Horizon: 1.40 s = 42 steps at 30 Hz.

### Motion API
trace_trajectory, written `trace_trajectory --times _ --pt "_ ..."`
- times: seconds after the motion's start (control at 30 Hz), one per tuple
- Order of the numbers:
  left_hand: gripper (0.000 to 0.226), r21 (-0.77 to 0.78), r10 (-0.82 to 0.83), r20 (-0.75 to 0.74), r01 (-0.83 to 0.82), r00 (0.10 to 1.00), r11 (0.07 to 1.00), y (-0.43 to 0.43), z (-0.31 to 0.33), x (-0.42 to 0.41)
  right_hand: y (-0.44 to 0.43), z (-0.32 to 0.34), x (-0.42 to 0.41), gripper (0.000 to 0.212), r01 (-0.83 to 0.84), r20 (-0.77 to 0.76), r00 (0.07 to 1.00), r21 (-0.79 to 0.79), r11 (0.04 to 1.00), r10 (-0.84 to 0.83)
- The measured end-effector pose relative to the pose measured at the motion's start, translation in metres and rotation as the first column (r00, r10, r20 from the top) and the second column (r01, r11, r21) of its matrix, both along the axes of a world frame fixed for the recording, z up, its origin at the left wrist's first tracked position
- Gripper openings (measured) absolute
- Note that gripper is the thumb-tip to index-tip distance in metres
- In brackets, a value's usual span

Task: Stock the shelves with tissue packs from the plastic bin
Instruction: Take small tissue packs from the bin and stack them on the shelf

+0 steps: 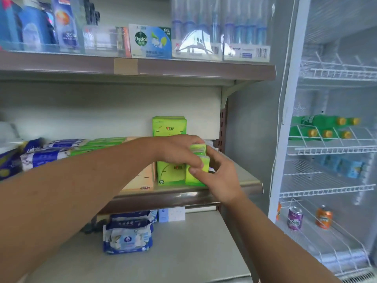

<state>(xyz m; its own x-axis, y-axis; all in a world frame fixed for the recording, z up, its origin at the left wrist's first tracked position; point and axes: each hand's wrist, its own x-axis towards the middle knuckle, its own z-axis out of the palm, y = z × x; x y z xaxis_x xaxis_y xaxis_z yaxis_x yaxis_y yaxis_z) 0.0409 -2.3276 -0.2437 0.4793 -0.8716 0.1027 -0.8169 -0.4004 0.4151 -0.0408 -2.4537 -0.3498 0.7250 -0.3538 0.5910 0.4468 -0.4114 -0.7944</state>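
Both hands are up at the right end of the middle shelf point(251, 180), working a green tissue pack point(199, 172) into place just beside an upright pack point(170, 174) of the same brand. The left hand point(179, 152) curls over its top. The right hand point(221, 178) pinches it with the thumb across the front. The blur makes it hard to say whether that is a single pack or two stacked. The plastic bin is out of sight. The pack stands close to the shelf's front lip, so letting go before it sits flat could tip it forward onto the lower shelf point(183, 252). A sideways nudge from the left forearm might also topple the taller green stack point(169, 125) behind.
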Motion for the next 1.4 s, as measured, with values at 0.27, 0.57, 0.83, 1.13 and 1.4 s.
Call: trace_trajectory --times 0.27,0.57,0.83,1.13,1.4 --pt "0.087 0.033 0.011 0.001 -0.011 1.000 0.999 -0.057 0.031 0.047 -0.063 0.031 0.038 0.042 -0.105 0.111 0.989 0.047 0.993 0.099" --pt "0.078 -0.114 0.104 0.024 -0.100 0.994 0.988 -0.104 0.023 0.104 -0.088 0.005 0.083 0.044 0.160 0.129 0.977 0.063 0.985 -0.167" --pt "0.083 0.053 0.200 0.176 -0.212 0.964 0.976 -0.126 0.003 0.141 -0.091 -0.005 0.096 0.058 0.519 0.145 0.848 -0.424 0.742 -0.510" --pt "0.081 0.043 0.183 0.207 -0.196 0.961 0.980 -0.121 0.020 0.147 -0.097 -0.017 0.111 0.068 0.255 -0.301 0.803 -0.606 0.753 -0.515" --pt "0.075 0.157 0.160 0.207 -0.194 0.965 0.968 -0.124 0.014 0.142 -0.100 -0.021 0.121 0.053 0.296 -0.292 0.795 -0.578 0.761 -0.531"
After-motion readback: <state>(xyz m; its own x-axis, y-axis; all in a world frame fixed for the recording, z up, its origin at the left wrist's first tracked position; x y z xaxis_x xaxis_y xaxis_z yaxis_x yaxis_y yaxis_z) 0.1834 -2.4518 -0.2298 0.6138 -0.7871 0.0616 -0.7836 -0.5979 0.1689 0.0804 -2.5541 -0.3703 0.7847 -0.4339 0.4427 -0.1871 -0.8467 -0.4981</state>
